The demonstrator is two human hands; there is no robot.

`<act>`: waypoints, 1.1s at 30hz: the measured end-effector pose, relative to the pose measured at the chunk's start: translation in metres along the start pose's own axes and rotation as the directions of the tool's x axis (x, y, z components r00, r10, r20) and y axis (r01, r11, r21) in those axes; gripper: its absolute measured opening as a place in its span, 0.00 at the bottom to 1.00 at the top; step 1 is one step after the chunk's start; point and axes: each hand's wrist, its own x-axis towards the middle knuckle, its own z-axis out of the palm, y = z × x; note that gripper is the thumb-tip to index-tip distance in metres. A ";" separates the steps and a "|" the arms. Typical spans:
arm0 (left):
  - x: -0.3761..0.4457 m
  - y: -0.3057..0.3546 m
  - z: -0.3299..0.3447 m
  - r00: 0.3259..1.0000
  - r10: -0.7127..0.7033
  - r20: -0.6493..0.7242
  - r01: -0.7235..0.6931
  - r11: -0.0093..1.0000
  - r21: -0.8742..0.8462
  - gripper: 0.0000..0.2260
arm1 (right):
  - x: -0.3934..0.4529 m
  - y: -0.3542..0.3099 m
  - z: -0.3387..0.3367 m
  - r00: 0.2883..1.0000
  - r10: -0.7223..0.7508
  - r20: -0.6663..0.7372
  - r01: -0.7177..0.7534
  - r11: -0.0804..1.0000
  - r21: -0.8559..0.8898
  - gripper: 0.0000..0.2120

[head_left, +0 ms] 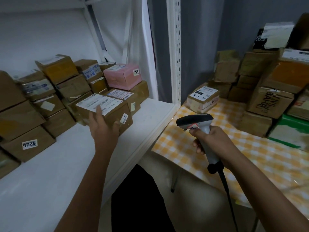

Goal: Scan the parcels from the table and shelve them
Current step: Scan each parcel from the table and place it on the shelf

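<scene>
Far left, on the white shelf: brown cardboard boxes are sitting in stacked rows toward the back and left edge, the leftmost ones cut off by the frame. One near the shelf's left front is showing a white sticker reading 6205, upside down. Printing on most of the other labels is blurring out and cannot be read. A pink box is resting on top of the stack toward the shelf's right end.

The parcel — a brown cardboard box with a large white shipping label across its top and a small white tag on its front face — is sitting on the shelf, at the front of the stack and below the pink box. The left hand is gripping its near corner: fingers are lying over the top label, thumb is curling against the front face. The barcode lines are visible, the text is not legible.

Right of the shelf's white upright, the right hand is wrapping its fingers fully round the grip of a grey-and-black barcode scanner, held above the near left corner of the table, which is covered in a yellow-checked cloth. The scanner's cable is trailing down out of frame.

Further right, more boxes are piling along the table's back and right edges — one with a handwritten "4-3-2" label is sitting apart at the front.
</scene>
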 end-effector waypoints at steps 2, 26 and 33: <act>-0.013 0.014 0.008 0.989 0.146 -0.028 -0.144 0.988 0.056 0.31 | 0.001 0.001 -0.006 1.000 0.006 -0.005 -0.006 1.000 -0.019 0.12; 0.023 0.226 0.272 0.706 0.142 0.694 -0.384 0.900 0.206 0.49 | -0.016 0.039 -0.127 0.918 0.126 -0.377 -0.124 0.992 0.028 0.12; 0.017 0.210 0.267 0.681 0.161 0.715 -0.350 0.928 0.125 0.47 | -0.014 0.049 -0.127 0.914 0.151 -0.376 -0.124 0.988 0.095 0.12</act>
